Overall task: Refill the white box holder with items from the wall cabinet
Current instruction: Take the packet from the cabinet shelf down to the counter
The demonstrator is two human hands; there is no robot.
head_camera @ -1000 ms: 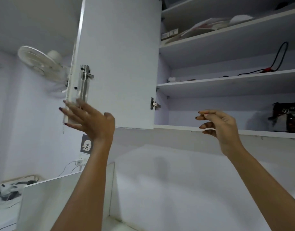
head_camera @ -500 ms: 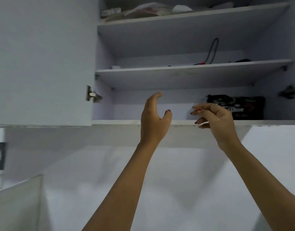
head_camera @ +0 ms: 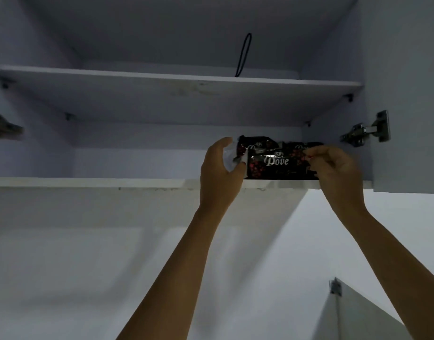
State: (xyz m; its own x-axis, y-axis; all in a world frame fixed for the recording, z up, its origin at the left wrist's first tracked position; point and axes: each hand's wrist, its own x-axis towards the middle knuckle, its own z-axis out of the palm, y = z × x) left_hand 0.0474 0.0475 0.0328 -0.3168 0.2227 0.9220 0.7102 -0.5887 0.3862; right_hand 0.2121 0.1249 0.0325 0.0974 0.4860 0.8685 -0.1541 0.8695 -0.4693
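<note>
Overhead, the black Dove pack (head_camera: 277,161) lies on the cabinet's bottom shelf (head_camera: 88,182), toward its right side and near the door hinge (head_camera: 365,131). The left hand (head_camera: 221,175) curls round the pack's crinkled left end. The right hand (head_camera: 338,173) pinches the pack's upper right edge between fingertips and thumb. A black cable (head_camera: 244,55) loops up from the middle shelf (head_camera: 162,78). Both arms reach up from below.
</note>
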